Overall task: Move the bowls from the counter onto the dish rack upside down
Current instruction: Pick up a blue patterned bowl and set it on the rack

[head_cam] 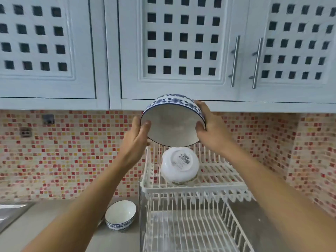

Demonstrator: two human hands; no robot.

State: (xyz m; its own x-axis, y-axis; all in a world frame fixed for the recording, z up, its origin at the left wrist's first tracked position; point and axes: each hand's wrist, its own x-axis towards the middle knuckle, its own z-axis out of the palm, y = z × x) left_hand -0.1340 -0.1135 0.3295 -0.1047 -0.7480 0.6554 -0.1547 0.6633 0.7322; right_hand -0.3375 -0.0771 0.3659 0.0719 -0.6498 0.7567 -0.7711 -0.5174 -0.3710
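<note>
I hold a large blue-and-white patterned bowl (172,122) in the air above the white two-tier dish rack (214,180), tilted so its white inside faces me. My left hand (138,137) grips its left rim and my right hand (209,128) grips its right rim. Below it, a white bowl (180,164) lies upside down on the rack's upper tier, its labelled base showing. A smaller blue-patterned bowl (121,214) stands upright on the grey counter (54,222), left of the rack.
Pale cabinets with metal handles (235,60) hang just behind and above the raised bowl. A mosaic tile wall (72,151) backs the counter. A steel sink edge (11,213) shows at far left. The rack's lower tier (190,231) holds nothing.
</note>
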